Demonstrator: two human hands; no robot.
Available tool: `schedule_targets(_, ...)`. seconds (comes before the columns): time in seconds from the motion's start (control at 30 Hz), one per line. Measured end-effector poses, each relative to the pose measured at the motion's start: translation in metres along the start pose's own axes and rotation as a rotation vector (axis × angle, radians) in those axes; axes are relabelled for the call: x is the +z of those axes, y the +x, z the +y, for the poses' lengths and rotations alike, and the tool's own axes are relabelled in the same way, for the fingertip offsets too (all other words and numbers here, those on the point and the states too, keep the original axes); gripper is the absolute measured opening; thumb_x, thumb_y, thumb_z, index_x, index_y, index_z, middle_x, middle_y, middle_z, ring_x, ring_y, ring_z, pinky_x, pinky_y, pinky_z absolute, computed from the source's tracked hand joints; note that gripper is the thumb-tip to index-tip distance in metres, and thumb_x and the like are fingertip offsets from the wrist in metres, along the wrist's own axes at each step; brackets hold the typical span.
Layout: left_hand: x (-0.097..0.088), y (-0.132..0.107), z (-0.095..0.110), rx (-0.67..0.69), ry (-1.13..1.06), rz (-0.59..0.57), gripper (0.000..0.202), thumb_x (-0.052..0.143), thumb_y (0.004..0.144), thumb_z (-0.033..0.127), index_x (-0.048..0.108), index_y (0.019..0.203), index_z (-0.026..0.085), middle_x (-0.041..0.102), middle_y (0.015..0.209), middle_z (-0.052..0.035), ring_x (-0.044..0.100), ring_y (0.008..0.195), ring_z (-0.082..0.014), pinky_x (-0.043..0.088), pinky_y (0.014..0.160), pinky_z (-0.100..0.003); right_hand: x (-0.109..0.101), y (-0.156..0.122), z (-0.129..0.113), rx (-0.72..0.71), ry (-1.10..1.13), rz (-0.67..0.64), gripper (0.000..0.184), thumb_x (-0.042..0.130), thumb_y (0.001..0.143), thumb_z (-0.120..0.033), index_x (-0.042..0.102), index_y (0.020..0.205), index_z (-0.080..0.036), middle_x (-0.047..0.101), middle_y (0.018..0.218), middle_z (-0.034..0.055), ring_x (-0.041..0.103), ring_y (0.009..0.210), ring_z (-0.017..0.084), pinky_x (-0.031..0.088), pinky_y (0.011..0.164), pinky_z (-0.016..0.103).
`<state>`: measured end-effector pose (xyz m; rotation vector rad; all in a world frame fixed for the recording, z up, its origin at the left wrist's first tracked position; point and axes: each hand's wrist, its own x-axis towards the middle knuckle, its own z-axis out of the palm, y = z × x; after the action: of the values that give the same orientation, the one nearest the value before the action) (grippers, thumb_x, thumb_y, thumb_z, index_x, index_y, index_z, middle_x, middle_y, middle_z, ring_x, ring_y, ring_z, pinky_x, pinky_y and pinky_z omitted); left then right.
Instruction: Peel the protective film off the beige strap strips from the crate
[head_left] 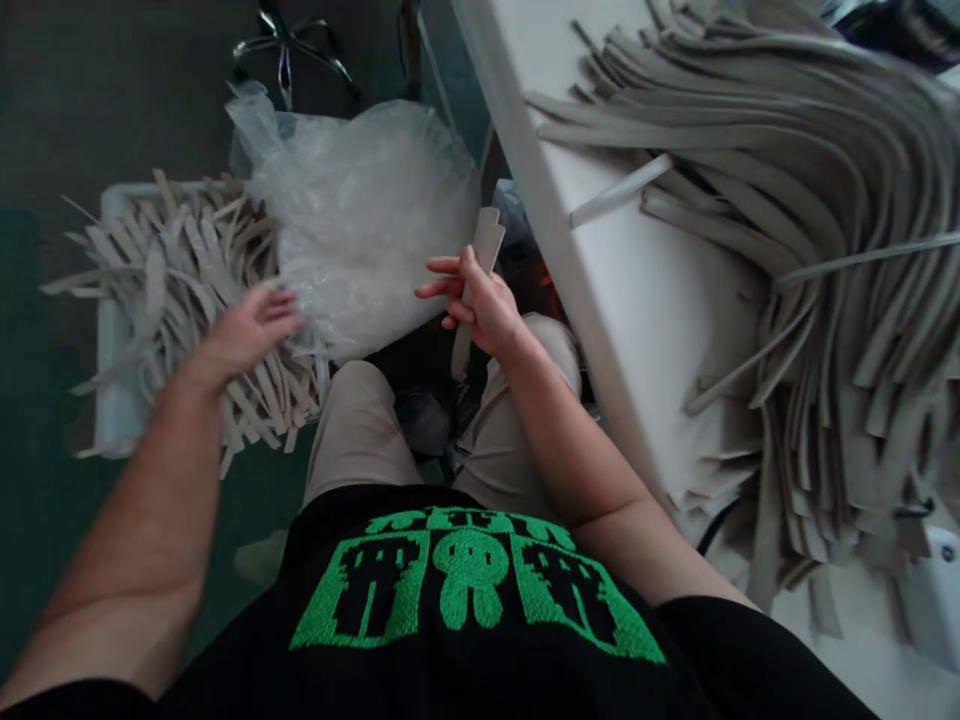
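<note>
My right hand [484,300] is raised over my lap, with a flat beige strip [482,240] gripped between thumb and fingers. The strip seems doubled: two ends stick out above the hand, and a length hangs below it. My left hand [259,325] is above the right side of a heap of similar strips [195,270]. Its fingers are stretched out, slightly blurred, and I see nothing held in them. The heap overflows a white plastic bin [112,350] on my left.
A large clear plastic bag [367,220] lies between the bin and my knees. To my right, a white table [600,290] bears a big pile of long grey-beige strips [825,200], some tied with a pale band [877,255]. A chair base [285,50] stands behind the bag.
</note>
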<state>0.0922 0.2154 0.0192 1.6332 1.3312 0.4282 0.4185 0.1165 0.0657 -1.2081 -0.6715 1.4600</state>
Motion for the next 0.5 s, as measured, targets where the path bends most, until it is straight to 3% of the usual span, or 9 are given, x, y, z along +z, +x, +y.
schedule_targets(0.07,0.074,-0.002,0.023,0.092,-0.14,-0.229,0.092,0.079,0.071,0.059,0.048,0.141,0.008,0.059,0.14,-0.0177,0.05,0.136,-0.0392,0.034,0.115,-0.063,0.002,0.0,-0.002,0.067,0.082,-0.043,0.057,0.04,0.103,-0.068,0.065,0.109,-0.017,0.075,0.083,0.002,0.023,0.04,0.005,0.045,0.044,0.017)
schedule_targets(0.13,0.135,-0.007,0.043,0.176,-0.29,-0.387,0.079,0.083,0.069,0.054,0.057,0.134,0.017,0.062,0.138,-0.0145,0.053,0.135,-0.0358,0.04,0.115,-0.053,0.004,0.0,-0.001,0.109,0.152,-0.076,0.051,0.04,0.105,-0.062,0.065,0.109,-0.017,0.075,0.083,0.0015,0.021,0.04,0.006,0.043,0.044,0.017)
schedule_targets(0.23,0.19,-0.015,0.065,0.206,-0.38,-0.476,0.049,0.072,0.079,0.057,0.071,0.108,0.017,0.073,0.108,-0.0107,0.066,0.107,-0.0297,0.05,0.1,-0.045,0.004,0.002,0.002,0.106,0.212,-0.077,0.044,0.038,0.108,-0.052,0.065,0.108,-0.017,0.075,0.082,0.0014,0.02,0.041,0.007,0.044,0.045,0.018)
schedule_targets(0.33,0.206,-0.025,0.076,0.115,-0.401,-0.471,0.045,0.059,0.088,0.061,0.067,0.078,0.017,0.069,0.076,-0.0063,0.062,0.075,-0.0208,0.052,0.08,-0.037,0.001,0.007,0.006,0.043,0.18,-0.035,0.037,0.044,0.105,-0.048,0.067,0.107,-0.018,0.075,0.082,0.0018,0.026,0.043,0.007,0.048,0.05,0.021)
schedule_targets(0.5,0.194,-0.047,0.085,0.065,-0.399,-0.442,0.056,0.052,0.086,0.073,0.061,0.069,0.02,0.058,0.062,-0.0031,0.053,0.06,-0.0186,0.047,0.064,-0.034,0.001,0.0,0.009,0.007,0.054,-0.028,0.044,0.073,0.08,-0.056,0.071,0.1,-0.017,0.075,0.087,0.0051,0.057,0.058,0.012,0.045,0.053,0.022)
